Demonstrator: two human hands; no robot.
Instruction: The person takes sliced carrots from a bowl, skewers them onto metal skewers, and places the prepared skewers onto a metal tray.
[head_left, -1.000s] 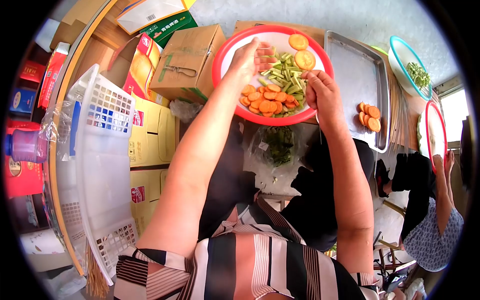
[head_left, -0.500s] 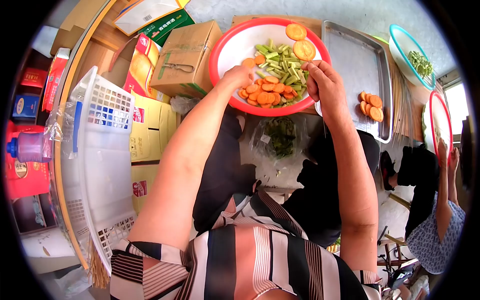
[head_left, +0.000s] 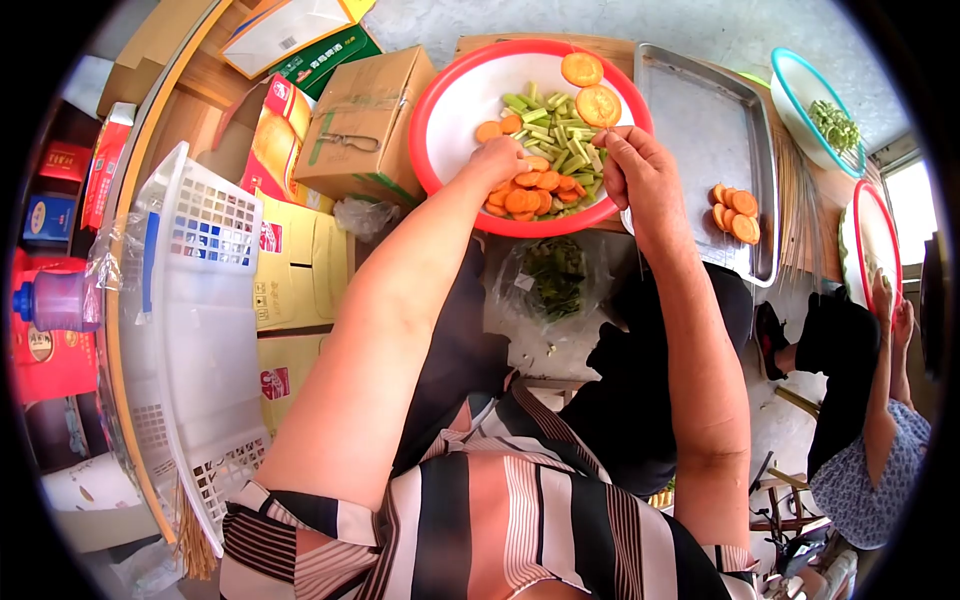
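My right hand (head_left: 645, 170) is closed in a pinch at the right rim of a red-rimmed white basin (head_left: 445, 125). It grips a thin skewer (head_left: 641, 262), whose lower end shows under the hand. Two round carrot slices (head_left: 598, 105) sit threaded above my fingers, one beyond the other. Over the basin, my left hand (head_left: 500, 160) has its fingers curled at the edge of the carrot pile (head_left: 525, 200), with the fingertips closed on a carrot slice (head_left: 537, 163); the grip is partly hidden. Cut green stem pieces (head_left: 555, 125) fill the basin's middle.
Right of the basin, a metal tray (head_left: 690, 90) holds several skewered carrot slices (head_left: 735, 212). Thin sticks (head_left: 800, 200) lie beside it. A cardboard box (head_left: 365, 120) and white plastic basket (head_left: 200, 300) stand left. Another person's hands (head_left: 890, 305) touch a second red-rimmed basin (head_left: 875, 240).
My left hand has moved right and slightly down, from near the loose slices to the carrot pile. My right hand keeps holding the skewer with its two slices, nearly still.
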